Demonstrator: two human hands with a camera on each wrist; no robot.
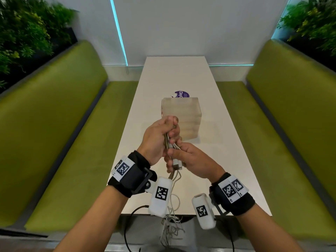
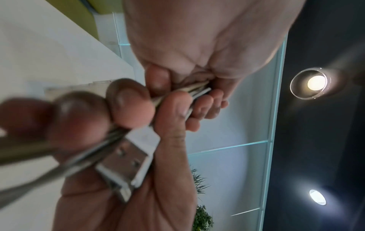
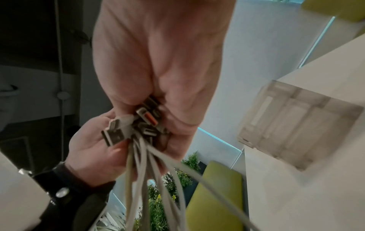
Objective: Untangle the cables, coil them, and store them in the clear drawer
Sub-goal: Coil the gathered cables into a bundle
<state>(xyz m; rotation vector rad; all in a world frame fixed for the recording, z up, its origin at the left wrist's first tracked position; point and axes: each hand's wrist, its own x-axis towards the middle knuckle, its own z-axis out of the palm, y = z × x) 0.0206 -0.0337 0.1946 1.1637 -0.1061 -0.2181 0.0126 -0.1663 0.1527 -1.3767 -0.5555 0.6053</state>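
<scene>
- We see the left hand [image 1: 156, 140] fisted round the upper part of the white USB cables [image 1: 168, 142], above the table's [image 1: 227, 142] near half.
- The right hand [image 1: 189, 160] grips the bundle's lower part; USB plugs [image 3: 126, 128] bunch in its palm.
- Loose tangled ends hang past the near edge.
- The clear drawer unit [image 1: 183, 119] stands mid-table, drawers closed, just beyond our hands.

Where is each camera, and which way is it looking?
Head: on the person's head, looking down over the white table; shows both forearms, left hand and right hand gripping the cables.
Left wrist: on the left wrist, looking along the palm and up at ceiling lights; shows both hands' fingers, a USB plug.
Right wrist: on the right wrist, looking along the palm; shows both hands.
Shared: head and right wrist both show the clear drawer.
</scene>
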